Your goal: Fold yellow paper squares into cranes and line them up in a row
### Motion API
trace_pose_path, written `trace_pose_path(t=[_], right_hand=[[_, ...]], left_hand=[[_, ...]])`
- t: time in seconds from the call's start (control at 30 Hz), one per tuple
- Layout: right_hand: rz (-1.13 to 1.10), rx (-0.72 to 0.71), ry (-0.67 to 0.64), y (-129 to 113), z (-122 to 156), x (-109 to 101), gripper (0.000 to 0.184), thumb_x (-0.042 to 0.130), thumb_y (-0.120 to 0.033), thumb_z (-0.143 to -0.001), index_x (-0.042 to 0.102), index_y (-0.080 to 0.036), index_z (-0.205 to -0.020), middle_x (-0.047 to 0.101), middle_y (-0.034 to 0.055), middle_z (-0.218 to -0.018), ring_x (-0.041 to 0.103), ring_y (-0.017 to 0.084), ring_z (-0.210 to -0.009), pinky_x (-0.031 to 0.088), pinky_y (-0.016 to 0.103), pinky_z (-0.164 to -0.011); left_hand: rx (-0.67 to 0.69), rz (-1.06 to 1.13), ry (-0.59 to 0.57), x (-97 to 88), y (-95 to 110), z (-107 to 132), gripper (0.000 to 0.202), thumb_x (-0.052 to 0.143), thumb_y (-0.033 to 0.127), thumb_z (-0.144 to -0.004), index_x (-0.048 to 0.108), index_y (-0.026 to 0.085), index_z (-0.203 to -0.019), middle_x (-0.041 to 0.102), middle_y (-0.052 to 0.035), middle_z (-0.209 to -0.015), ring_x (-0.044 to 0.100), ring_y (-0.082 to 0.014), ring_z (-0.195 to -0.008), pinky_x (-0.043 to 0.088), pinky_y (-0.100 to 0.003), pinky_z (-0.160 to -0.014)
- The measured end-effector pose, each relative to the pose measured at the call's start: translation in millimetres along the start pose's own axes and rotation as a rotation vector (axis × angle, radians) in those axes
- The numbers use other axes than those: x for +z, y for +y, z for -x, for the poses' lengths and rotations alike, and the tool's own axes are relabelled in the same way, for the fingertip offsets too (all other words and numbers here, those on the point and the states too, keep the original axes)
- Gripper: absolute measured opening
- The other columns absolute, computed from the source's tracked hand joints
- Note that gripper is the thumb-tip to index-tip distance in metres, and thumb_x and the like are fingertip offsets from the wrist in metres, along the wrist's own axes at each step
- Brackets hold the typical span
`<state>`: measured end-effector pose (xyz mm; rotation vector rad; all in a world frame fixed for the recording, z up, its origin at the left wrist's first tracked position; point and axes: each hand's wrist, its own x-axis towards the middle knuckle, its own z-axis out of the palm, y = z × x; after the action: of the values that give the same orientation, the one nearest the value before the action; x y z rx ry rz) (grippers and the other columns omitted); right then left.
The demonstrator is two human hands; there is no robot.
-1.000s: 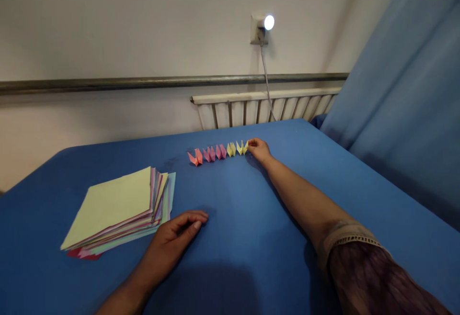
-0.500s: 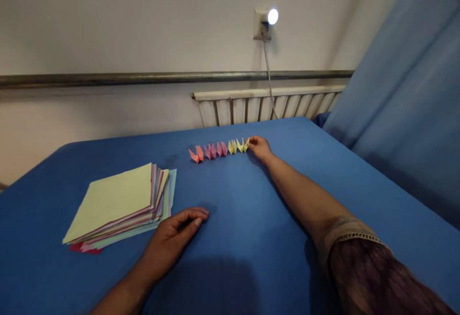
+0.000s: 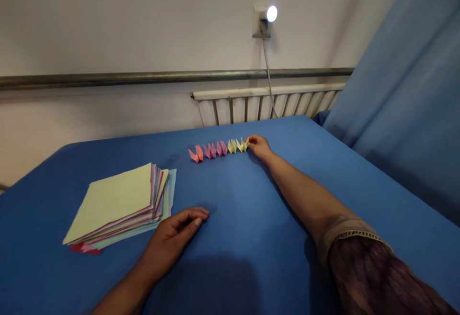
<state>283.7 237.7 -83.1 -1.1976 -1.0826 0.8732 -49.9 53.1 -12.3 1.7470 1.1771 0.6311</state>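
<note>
Origami [image 3: 224, 148] on blue tabletop [image 3: 230, 190], rail [image 3: 143, 78] behind

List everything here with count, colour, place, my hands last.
coral origami: one, coral, row's left
pink origami: two, pink, mid-row
yellow origami: two, yellow, row's right
paper stack: one, multicoloured, table's left
table: one, blue, beneath
curtain: one, blue, right
rail: one, grey, along wall
barred frame: one, whitish, beyond table
socket: one, whitish, wall
light: one, white, at socket
cord: one, grey, below socket
wall: one, whitish, behind
sleeve: one, dark purple, right arm
left hand: one, bare, beside paper stack
right hand: one, bare, at yellow origami
</note>
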Motion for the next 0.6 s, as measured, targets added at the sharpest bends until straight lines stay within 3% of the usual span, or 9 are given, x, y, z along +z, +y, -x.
trace_pose_path(t=[0.4,0.6], right_hand=[[0.006,0.043,0.036,1.4,-3.1,-0.4,0.021,0.062,-0.007,-0.058,0.064,-0.018,-0.076,0.067,-0.0019,-0.073,0.064,0.014,-0.070,0.052,0.030,-0.078],[0.036,0.037,0.046,0.4,-1.2,-1.1,0.013,0.064,-0.013,-0.063,0.064,-0.018,-0.075,0.066,-0.0017,-0.072,0.062,0.013,-0.068,0.051,0.030,-0.076]], left_hand=[[0.008,0.004,0.016,0.5,5.4,-0.3,0.021,0.061,0.042,-0.082,0.074,0.026,-0.087,0.074,-0.0053,-0.104,0.066,-0.0242,-0.108,0.047,-0.045,-0.103],[-0.007,0.009,0.017,1.1,6.9,1.1,0.021,0.062,0.043,-0.082,0.074,0.027,-0.086,0.074,-0.0050,-0.105,0.066,-0.0250,-0.108,0.046,-0.046,-0.103]])
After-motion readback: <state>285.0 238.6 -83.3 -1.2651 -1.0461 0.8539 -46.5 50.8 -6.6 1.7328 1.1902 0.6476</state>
